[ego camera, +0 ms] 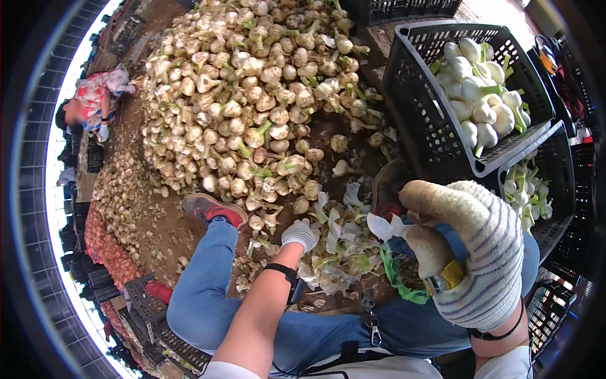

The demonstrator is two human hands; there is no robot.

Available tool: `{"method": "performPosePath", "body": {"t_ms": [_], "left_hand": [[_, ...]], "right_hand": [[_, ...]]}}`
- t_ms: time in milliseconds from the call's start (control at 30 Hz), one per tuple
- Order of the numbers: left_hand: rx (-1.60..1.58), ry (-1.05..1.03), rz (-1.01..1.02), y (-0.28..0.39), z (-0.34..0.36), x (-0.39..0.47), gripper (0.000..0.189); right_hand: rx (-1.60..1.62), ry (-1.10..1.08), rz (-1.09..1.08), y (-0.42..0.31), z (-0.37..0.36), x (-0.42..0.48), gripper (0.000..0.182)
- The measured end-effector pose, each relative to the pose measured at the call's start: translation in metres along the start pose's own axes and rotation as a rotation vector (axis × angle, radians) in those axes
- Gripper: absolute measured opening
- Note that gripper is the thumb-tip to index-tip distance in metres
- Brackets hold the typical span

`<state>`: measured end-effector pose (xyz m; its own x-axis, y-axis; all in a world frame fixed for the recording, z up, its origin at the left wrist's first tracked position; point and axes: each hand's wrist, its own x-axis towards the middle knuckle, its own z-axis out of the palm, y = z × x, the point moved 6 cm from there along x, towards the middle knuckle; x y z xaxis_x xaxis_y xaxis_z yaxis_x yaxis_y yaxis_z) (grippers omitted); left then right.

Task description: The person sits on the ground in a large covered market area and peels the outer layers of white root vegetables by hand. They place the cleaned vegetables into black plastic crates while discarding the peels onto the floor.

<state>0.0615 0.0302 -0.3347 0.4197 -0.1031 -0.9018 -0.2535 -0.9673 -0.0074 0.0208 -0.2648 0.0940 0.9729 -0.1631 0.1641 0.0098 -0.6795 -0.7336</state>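
My left hand (301, 234), in a striped knit glove, reaches down at the near edge of a large pile of garlic bulbs (255, 94), beside loose white peelings (341, 246). Its fingertips are hidden, so a hold on a bulb cannot be told. Close to the camera, my right hand (466, 251), gloved and stained at the fingers, is closed around a hand tool (447, 277) with blue and yellow parts; its working end is not clear. White garlic skin (384, 227) shows at those fingers. A green strip (397, 279) hangs below them.
A black plastic crate (421, 90) of clean garlic stands at the right, with another crate (561, 208) of garlic below it. My shoe (213, 208) rests by the pile. At the far left a person (97, 99) sits near red mesh sacks (106, 241) and stacked crates (147, 303).
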Motion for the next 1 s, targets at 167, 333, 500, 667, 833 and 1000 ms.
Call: {"method": "performPosePath", "body": {"t_ms": [167, 333, 500, 667, 833, 1000], "left_hand": [[-0.05, 0.317, -0.042, 0.033, -0.067, -0.039, 0.052], [0.035, 0.565, 0.084, 0.03, -0.089, -0.033, 0.04], [-0.128, 0.502, 0.067, 0.014, -0.067, -0.013, 0.053], [0.203, -0.017, 0.212, 0.042, -0.046, -0.025, 0.058], [0.276, -0.066, 0.171, 0.049, -0.047, -0.059, 0.059], [0.345, 0.132, 0.225, 0.043, -0.121, -0.111, 0.057]], "right_hand": [[-0.008, 0.134, 0.133, 0.013, 0.0, -0.005, 0.021], [-0.058, 0.151, 0.162, 0.011, -0.002, -0.003, 0.019], [0.04, 0.187, 0.143, 0.012, 0.0, -0.005, 0.015], [0.038, 0.064, 0.063, 0.012, 0.0, 0.002, 0.015], [0.05, 0.086, 0.063, 0.015, 0.005, -0.002, 0.015], [0.129, 0.062, 0.037, 0.016, 0.026, -0.009, 0.01]]}}
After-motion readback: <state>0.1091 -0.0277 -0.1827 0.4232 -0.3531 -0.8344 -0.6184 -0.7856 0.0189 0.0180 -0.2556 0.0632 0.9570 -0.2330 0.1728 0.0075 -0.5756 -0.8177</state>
